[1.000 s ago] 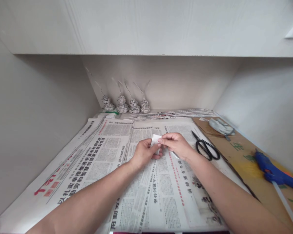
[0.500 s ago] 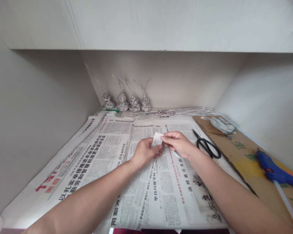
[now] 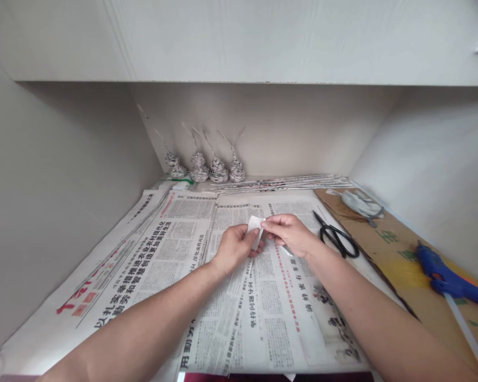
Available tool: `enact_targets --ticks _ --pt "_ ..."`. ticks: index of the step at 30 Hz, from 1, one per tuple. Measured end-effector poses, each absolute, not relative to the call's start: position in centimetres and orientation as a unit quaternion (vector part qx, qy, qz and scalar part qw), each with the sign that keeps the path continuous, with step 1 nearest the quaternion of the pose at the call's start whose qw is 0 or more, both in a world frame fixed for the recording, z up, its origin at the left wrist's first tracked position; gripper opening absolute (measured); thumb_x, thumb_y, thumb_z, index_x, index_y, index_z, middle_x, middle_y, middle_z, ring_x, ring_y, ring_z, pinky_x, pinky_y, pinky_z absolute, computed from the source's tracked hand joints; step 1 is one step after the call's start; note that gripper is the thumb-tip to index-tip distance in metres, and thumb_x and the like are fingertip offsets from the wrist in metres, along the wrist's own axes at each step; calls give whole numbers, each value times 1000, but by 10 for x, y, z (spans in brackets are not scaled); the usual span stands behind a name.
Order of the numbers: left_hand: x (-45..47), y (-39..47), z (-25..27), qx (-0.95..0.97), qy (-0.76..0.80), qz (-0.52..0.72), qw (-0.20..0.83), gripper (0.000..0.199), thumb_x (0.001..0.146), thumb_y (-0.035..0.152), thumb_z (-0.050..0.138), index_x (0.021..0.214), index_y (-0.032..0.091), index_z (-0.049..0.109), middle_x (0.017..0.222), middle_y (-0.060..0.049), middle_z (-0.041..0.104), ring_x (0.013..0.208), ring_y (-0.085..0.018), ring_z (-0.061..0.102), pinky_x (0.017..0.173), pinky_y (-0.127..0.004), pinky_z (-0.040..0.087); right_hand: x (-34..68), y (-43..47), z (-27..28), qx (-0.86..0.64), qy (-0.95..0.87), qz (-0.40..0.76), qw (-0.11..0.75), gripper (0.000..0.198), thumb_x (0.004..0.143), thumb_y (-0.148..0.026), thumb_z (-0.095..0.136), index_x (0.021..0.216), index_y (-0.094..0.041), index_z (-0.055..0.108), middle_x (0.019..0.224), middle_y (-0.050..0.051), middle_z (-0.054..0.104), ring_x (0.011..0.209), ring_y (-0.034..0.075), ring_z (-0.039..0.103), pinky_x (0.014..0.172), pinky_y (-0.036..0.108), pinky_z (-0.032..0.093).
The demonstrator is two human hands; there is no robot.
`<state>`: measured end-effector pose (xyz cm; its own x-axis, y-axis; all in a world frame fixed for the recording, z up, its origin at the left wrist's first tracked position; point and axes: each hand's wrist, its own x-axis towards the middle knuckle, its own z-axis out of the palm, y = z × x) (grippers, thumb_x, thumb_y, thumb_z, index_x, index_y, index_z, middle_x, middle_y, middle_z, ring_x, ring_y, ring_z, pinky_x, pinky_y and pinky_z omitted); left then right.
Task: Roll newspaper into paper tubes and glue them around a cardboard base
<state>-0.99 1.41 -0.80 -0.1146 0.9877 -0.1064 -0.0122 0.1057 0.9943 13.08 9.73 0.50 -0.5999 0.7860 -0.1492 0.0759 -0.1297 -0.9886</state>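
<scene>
Head view: our left hand (image 3: 235, 247) and right hand (image 3: 289, 233) meet at the centre of the frame, both pinched on a small white paper piece (image 3: 255, 228) held just above the spread newspaper (image 3: 171, 249). Right of the hands lie black scissors (image 3: 336, 237); a blue glue gun (image 3: 448, 277) sits at the right edge. Four woven paper spirals (image 3: 207, 170) stand at the upper centre.
</scene>
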Motion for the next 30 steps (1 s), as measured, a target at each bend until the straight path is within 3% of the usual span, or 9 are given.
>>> enact_targets --ticks 24,30 --pt "-8 9 -9 524 532 495 444 22 78 35 59 84 14 60 78 -7 66 70 -17 63 61 -25 50 122 90 0 -367 -611 624 320 38 61 -47 75 60 -18 52 44 -6 46 36 5 34 35 20 22" --pt "-5 9 -5 485 536 512 465 26 76 39 61 84 14 61 74 -6 65 66 -16 62 57 -25 50 118 84 -1 -312 -571 693 311 36 64 -44 74 61 -20 48 50 -3 58 42 14 56 44 28 45"
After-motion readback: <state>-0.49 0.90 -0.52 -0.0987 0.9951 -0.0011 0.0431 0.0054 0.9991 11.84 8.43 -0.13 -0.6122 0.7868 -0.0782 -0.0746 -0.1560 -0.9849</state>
